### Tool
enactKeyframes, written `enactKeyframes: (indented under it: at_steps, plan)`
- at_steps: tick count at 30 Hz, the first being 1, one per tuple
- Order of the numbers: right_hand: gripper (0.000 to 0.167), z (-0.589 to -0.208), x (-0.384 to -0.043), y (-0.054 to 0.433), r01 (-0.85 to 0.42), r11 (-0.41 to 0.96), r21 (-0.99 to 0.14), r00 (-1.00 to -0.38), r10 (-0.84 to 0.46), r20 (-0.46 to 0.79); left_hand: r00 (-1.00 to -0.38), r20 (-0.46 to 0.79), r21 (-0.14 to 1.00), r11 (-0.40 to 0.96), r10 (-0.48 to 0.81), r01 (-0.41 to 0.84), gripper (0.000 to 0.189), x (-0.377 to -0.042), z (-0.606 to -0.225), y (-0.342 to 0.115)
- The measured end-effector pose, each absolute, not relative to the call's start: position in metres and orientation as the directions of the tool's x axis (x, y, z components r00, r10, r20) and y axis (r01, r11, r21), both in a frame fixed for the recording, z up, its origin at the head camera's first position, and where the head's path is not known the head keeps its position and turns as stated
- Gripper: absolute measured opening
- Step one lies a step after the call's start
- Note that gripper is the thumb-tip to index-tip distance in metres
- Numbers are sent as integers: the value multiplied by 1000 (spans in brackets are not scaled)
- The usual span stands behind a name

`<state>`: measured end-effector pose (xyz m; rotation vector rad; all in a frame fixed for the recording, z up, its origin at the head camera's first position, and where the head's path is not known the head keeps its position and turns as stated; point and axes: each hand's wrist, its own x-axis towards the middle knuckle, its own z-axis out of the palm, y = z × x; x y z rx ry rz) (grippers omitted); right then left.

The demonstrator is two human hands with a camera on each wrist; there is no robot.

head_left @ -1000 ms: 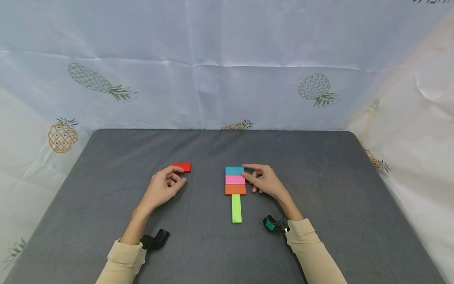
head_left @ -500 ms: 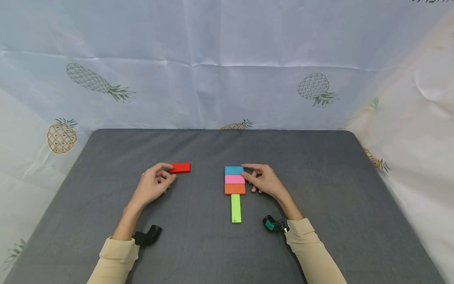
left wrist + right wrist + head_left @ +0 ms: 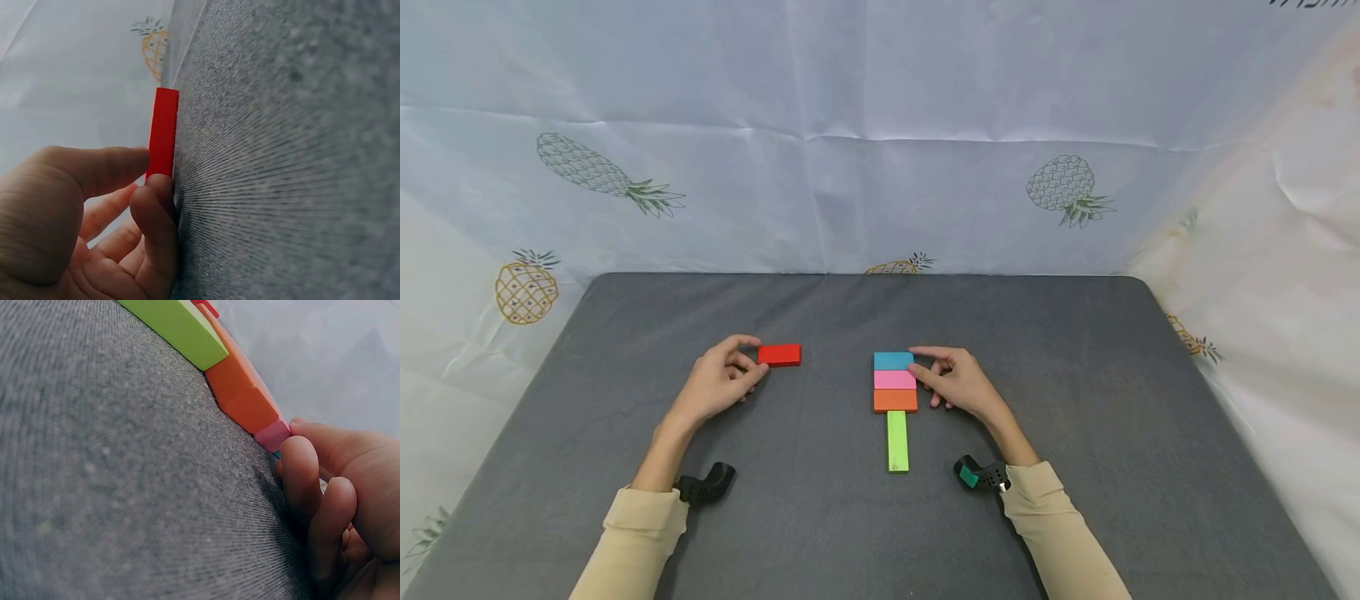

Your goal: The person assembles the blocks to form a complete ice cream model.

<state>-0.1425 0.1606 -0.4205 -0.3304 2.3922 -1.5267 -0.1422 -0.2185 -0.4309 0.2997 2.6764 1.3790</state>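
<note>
A red rectangular wooden block (image 3: 779, 356) lies flat left of centre. My left hand (image 3: 721, 381) pinches its left end, thumb and index finger at the two corners; the left wrist view shows the thumb (image 3: 119, 167) against the block. To the right, blue (image 3: 892, 361), pink (image 3: 894, 380) and orange (image 3: 895, 401) blocks lie edge to edge in a column. Below the orange one, a lime-green block (image 3: 897, 442) stands lengthwise like a stem. My right hand (image 3: 957, 381) pinches the blue block's right end, its thumb right at the pink block's edge.
A dark grey cloth (image 3: 820, 517) covers the table. Behind it hangs a white curtain (image 3: 737, 200) printed with pineapples. Black wrist-worn devices sit on the left wrist (image 3: 703, 486) and the right wrist (image 3: 981, 473).
My left hand has slid left from over the red block to its left end, thumb and index now at the corners. The right hand and the block column stay in place.
</note>
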Motion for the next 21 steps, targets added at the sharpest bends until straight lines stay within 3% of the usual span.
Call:
enactKeyframes:
  at_steps: [21]
  plan:
    - [41, -424, -141, 160, -56, 423, -904, -939, -330, -96, -969, -47, 778, 617, 242, 116, 47, -149, -433, -216]
